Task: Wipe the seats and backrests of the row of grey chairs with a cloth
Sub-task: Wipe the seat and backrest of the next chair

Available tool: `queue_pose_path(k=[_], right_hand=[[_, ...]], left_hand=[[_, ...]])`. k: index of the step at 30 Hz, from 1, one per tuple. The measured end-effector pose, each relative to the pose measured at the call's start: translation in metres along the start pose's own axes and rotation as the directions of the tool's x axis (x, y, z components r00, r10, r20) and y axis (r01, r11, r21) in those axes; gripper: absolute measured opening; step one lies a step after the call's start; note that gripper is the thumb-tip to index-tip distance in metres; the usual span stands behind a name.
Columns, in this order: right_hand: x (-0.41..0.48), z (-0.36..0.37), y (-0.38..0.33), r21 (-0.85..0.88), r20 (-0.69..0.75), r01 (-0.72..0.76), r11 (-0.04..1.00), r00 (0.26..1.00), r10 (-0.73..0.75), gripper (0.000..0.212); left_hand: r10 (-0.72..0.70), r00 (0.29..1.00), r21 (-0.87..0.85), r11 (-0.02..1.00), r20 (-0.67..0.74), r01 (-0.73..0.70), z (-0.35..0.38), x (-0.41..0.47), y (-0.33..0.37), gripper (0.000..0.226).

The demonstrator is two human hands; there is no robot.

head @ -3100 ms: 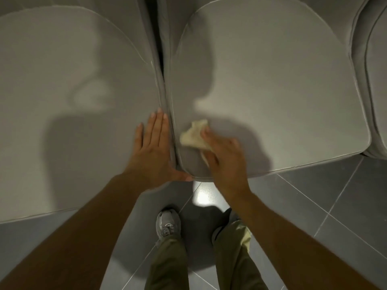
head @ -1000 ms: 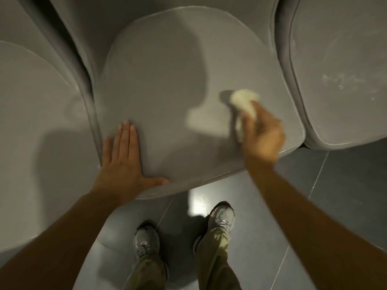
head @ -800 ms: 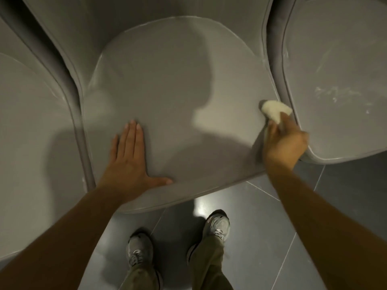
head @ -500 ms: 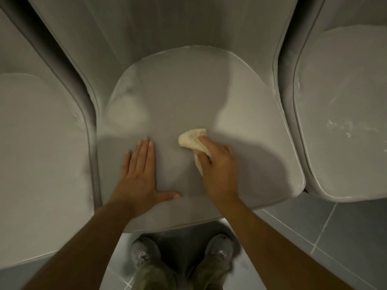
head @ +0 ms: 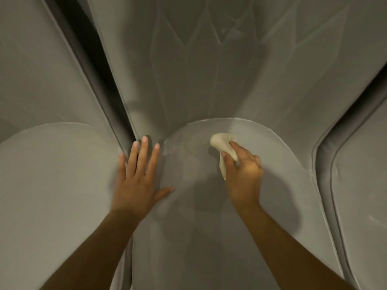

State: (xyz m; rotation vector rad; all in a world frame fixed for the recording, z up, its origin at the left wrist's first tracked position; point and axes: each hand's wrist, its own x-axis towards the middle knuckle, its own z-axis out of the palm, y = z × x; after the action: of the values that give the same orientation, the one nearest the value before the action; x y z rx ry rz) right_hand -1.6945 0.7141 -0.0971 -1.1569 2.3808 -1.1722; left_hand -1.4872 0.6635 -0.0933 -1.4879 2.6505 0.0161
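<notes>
One grey seat (head: 276,185), left hand (head: 136,183) spread flat at its edge, right hand (head: 244,176) gripping cream cloth (head: 221,141)

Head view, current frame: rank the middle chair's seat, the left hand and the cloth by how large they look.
1. middle chair's seat
2. left hand
3. cloth, smallest as seen, though the right hand hides part of it.

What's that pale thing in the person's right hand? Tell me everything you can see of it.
It is a small cloth, pale cream, soft, crumpled into a wad. The right hand grips it with curled fingers; a rounded bunch sticks out past the fingers and a short tail shows by the thumb. It rests on the rear of the middle grey seat, near the backrest.
</notes>
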Motion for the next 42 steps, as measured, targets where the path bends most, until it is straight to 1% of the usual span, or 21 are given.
queue_pose_path(k=[5,7,9,12,16,19,22,24,26,27,30,31,33,34,35,36,38,40,42], right_hand=[[0.016,0.024,-0.018,0.06,0.066,-0.005,0.998,0.998,0.0,0.032],[0.019,0.03,-0.021,0.081,0.041,0.005,0.997,0.999,-0.008,0.032],[0.023,0.033,-0.022,0.084,0.018,0.052,0.995,0.998,-0.054,0.031],[0.03,0.034,-0.022,0.107,0.04,0.161,0.981,0.985,-0.166,0.032],[0.035,0.04,-0.017,0.171,0.026,0.3,0.938,0.951,-0.309,0.031],[0.04,0.052,-0.019,0.209,-0.055,0.381,0.901,0.924,-0.378,0.03],[0.045,0.068,-0.031,0.248,-0.179,0.472,0.846,0.881,-0.439,0.03],[0.051,0.077,-0.042,0.262,-0.261,0.539,0.8,0.838,-0.479,0.03],[0.059,0.084,-0.052,0.264,-0.342,0.609,0.748,0.784,-0.518,0.029],[0.063,0.087,-0.055,0.266,-0.375,0.632,0.728,0.763,-0.526,0.029],[0.066,0.09,-0.064,0.335,-0.467,0.665,0.667,0.732,-0.496,0.031],[0.067,0.091,-0.067,0.345,-0.502,0.69,0.636,0.708,-0.496,0.033],[0.073,0.095,-0.073,0.305,-0.547,0.765,0.567,0.629,-0.552,0.034],[0.077,0.099,-0.076,0.267,-0.548,0.801,0.535,0.583,-0.599,0.034],[0.082,0.104,-0.075,0.23,-0.527,0.824,0.518,0.553,-0.645,0.034],[0.083,0.11,-0.072,0.199,-0.488,0.834,0.515,0.54,-0.686,0.034],[0.074,0.123,-0.054,0.167,-0.404,0.84,0.516,0.535,-0.741,0.035],[0.061,0.13,-0.03,0.165,-0.326,0.853,0.495,0.521,-0.789,0.036],[0.054,0.127,-0.01,0.191,-0.23,0.844,0.501,0.534,-0.813,0.036]], left_hand=[[0.003,0.986,0.124,0.992,-0.167,0.018,0.004,0.025,-0.015,0.116],[-0.006,0.972,0.172,0.984,-0.233,0.047,0.01,0.027,-0.016,0.117],[-0.036,0.956,0.204,0.974,-0.29,0.099,0.015,0.03,-0.015,0.115],[-0.109,0.923,0.17,0.968,-0.369,0.182,0.02,0.04,-0.012,0.116],[-0.186,0.878,0.093,0.963,-0.441,0.251,0.03,0.054,-0.004,0.127],[-0.205,0.835,0.091,0.953,-0.51,0.289,0.038,0.065,-0.005,0.129],[-0.191,0.791,0.151,0.93,-0.581,0.336,0.05,0.075,-0.007,0.12],[-0.157,0.768,0.175,0.927,-0.622,0.331,0.058,0.08,-0.007,0.115],[-0.164,0.736,0.158,0.925,-0.657,0.347,0.064,0.084,-0.008,0.115],[-0.175,0.728,0.132,0.93,-0.663,0.343,0.065,0.085,-0.007,0.116],[-0.205,0.726,0.055,0.947,-0.656,0.317,0.068,0.084,-0.007,0.113],[-0.21,0.726,0.053,0.945,-0.655,0.322,0.067,0.084,-0.007,0.113],[-0.203,0.724,0.073,0.941,-0.66,0.33,0.068,0.084,-0.007,0.115],[-0.196,0.718,0.08,0.94,-0.668,0.332,0.069,0.084,-0.007,0.116],[-0.187,0.711,0.082,0.942,-0.677,0.326,0.07,0.084,-0.006,0.117],[-0.178,0.706,0.08,0.945,-0.686,0.316,0.07,0.085,-0.006,0.118],[-0.171,0.691,0.065,0.951,-0.702,0.302,0.072,0.085,-0.006,0.119],[-0.178,0.678,0.051,0.952,-0.713,0.303,0.073,0.086,-0.006,0.118],[-0.178,0.672,0.041,0.954,-0.719,0.297,0.073,0.085,-0.004,0.114]])
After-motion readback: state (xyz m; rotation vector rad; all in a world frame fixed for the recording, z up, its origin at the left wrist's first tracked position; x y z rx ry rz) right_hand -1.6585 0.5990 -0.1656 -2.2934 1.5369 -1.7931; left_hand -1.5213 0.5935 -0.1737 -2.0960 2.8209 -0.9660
